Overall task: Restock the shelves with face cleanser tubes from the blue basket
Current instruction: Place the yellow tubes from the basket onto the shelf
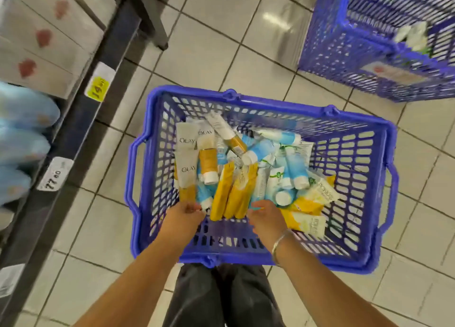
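A blue plastic lattice basket is sitting on a pale tiled floor, directly in front of a person looking down into it. It is holding a loose heap of face cleanser tubes, too many and too overlapped to count exactly. At least three white tubes printed OLAY are lying at the left of the heap, some with gold lower halves. About three yellow tubes are lying side by side near the middle, and several light blue and white tubes with white caps are filling the right side.

Both hands are reaching into the near end of the basket. The left hand is curling its fingers near the end of a blue tube, though whether it is gripping the tube cannot be told. The right hand, with a thin silver bangle at the wrist, is curling over the tubes, its fingers hidden, so its hold cannot be told either.

A dark shelf edge with two price labels is running along the left, with pale boxes and blurred light blue packs on it. A second blue basket is standing at the upper right.
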Motion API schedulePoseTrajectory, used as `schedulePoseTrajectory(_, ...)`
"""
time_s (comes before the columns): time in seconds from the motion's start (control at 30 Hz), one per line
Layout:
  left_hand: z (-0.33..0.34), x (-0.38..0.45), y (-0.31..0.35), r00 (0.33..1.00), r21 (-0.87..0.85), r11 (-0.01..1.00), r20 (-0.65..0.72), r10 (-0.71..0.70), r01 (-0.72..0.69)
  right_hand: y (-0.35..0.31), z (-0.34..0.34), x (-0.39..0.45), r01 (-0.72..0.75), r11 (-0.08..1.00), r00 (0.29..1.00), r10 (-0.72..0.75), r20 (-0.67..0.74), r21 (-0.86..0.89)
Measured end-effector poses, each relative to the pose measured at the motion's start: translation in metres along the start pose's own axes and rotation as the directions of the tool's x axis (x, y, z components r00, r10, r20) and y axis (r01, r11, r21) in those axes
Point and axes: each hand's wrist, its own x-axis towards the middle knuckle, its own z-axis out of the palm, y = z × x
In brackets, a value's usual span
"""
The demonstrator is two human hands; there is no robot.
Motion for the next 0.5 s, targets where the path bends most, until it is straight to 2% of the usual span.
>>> schedulePoseTrajectory(0.17, 0.027, 0.073, -0.023, 0.996, -0.07, 0.997, -0.086, 0.028, -0.034, 0.01, 0.049, 0.07, 0.196, 0.979, 0.971, -0.2, -0.129, -0.048)
schedulePoseTrajectory(0.27, 0.047, 0.102, -0.044, 0.998, -0.063, 0.996, 0.016, 0.059, -0.058, 0.024, 0.067, 0.095, 0.204, 0.975, 0.959, -0.218, -0.181, -0.091)
schedulePoseTrajectory(0.37, 0.062, 0.121, -0.059, 0.983, 0.033, 0.999, 0.179, 0.03, -0.036, 0.041, 0.077, 0.115, 0.181, 0.969, 0.947, -0.217, -0.235, -0.168)
schedulePoseTrajectory(0.5, 0.063, 0.136, -0.069, 0.99, 0.216, 0.975, 0.137, 0.019, -0.049, 0.053, 0.085, 0.117, 0.174, 0.98, 0.958, -0.191, -0.213, -0.096)
